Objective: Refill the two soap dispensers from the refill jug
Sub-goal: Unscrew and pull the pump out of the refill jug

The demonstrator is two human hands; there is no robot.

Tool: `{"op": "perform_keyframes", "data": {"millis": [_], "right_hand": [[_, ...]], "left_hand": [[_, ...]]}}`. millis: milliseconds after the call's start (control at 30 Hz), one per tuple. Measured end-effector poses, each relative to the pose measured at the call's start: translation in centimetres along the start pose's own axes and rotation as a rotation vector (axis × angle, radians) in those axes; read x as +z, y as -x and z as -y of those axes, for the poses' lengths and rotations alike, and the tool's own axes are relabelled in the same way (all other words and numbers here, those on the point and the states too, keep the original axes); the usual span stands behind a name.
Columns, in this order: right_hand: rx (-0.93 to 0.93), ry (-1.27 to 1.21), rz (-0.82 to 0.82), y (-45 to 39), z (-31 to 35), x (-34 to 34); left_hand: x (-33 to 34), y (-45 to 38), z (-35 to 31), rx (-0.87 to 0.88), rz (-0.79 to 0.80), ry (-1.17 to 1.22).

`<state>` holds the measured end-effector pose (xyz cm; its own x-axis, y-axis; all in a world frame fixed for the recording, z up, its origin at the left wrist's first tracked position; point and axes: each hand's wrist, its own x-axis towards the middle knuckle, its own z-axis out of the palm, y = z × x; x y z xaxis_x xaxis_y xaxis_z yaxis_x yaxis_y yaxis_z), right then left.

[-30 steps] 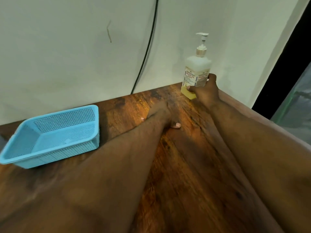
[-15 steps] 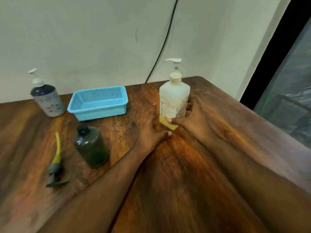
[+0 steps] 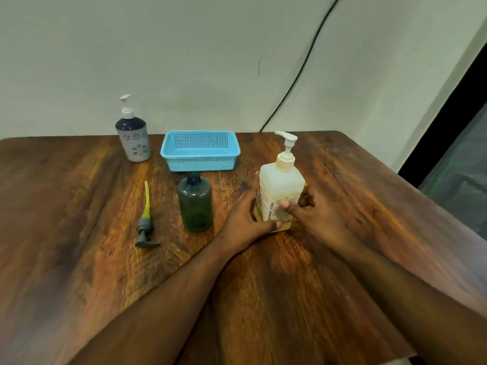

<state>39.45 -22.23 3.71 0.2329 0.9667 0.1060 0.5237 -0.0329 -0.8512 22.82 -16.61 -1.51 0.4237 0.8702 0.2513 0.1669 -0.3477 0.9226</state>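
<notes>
Both hands clasp the refill jug (image 3: 279, 191) right of centre: left hand (image 3: 243, 219) wrapping its left side, right hand (image 3: 313, 217) its right. It stands upright on the table (image 3: 79, 259), pump spout aimed upper left.

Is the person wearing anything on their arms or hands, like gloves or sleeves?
No. Both forearms are bare all the way to the bottom of the picture, with no sleeves showing. The left hand and the right hand have no gloves, and no watch or bracelet shows on either wrist. The picture is too blurry to tell if there are any rings.
</notes>
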Motion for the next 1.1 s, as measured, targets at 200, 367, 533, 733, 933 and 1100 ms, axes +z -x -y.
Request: {"op": "perform_keyframes", "data": {"millis": [200, 367, 533, 733, 933, 1100], "right_hand": [[-0.172, -0.123, -0.119, -1.8, 3.1, -2.6], [-0.182, -0.267, -0.043, -3.6, 4.8, -0.6], [-0.139, -0.528, -0.124, -3.8, 4.4, 2.0], [-0.152, -0.623, 0.032, -4.0, 4.3, 1.2], [-0.167, -0.748, 0.033, -3.9, 3.7, 1.7], [-0.159, -0.808, -0.043, -4.1, 3.2, 2.7]], "left_hand": [[-0.3, -0.6, 0.1, -0.030, 0.007, 0.031], [-0.6, -0.8, 0.3, -0.050, 0.025, 0.004], [-1.6, -0.8, 0.8, -0.039, 0.059, -0.032], [-2.3, -0.7, 0.2, -0.063, 0.111, 0.048], [-2.3, -0.7, 0.3, -0.075, 0.116, 0.094], [-2.1, -0.7, 0.5, -0.061, 0.115, 0.118]]}}
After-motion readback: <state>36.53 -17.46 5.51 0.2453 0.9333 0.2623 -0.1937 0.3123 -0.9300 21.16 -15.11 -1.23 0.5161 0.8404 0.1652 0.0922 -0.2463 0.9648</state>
